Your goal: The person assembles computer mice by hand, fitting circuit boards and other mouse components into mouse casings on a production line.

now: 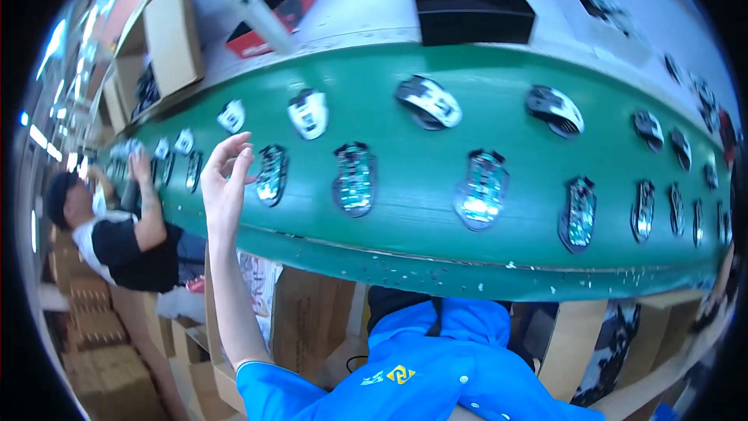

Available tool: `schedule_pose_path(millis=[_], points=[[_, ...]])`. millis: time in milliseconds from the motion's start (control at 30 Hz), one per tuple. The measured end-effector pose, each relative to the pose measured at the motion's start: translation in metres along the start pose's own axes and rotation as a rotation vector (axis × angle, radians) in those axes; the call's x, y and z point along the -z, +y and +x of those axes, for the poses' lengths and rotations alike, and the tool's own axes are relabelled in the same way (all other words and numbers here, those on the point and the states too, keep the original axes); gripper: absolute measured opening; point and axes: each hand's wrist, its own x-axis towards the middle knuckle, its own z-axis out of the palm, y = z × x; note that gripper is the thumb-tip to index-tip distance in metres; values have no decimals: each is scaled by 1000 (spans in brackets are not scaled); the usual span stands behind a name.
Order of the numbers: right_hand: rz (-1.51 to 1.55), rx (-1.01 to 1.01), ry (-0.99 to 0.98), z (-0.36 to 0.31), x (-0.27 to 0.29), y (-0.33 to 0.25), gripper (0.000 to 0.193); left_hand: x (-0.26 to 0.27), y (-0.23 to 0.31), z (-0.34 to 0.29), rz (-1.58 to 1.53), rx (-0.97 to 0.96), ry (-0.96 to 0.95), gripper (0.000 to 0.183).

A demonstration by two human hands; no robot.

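Nearest to us is our blue shirt (460, 359), made of cloth, with pale buttons. Brown cardboard boxes (312, 320) stand under the near edge of the green belt (421, 230), which is smooth and a bit shiny. White specks (510, 266) dot that near edge.

Our left hand (224, 187) is up over the left part of the belt. Its fingers are bent, with a narrow gap to the thumb, and we see nothing in it. We can't see our right hand, so we can't tell what its fingers do.

Just right of the left hand lies an open mouse base (271, 175): dark, long and round-ended, with a shiny green board full of tiny bumps. We can't tell if they touch. This looks like a reaching step. To pick the base up, the hand would need to drop a little and pinch its sides.

More open bases (355, 179) lie in a row along the near edge. Past them, by the far edge, sit humped black-and-white mouse shells (428, 101) of hard plastic. A co-worker (125, 226) is at the left end. Beyond the far edge sits a black box (471, 8).
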Motion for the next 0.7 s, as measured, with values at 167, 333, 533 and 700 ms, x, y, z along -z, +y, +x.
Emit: schedule_pose_path(millis=[167,333,533,700], points=[[-143,314,-1316,-156,-238,-78,52,64,-38,-39,24,116,147,27],[46,876,-1998,-351,-375,-170,50,94,-64,-58,-72,197,223,30],[292,1632,-1642,-529,-499,-159,48,113,-74,-72,-61,198,245,26],[217,1762,-1618,-560,-531,-149,45,129,-79,-85,-105,267,298,26]])
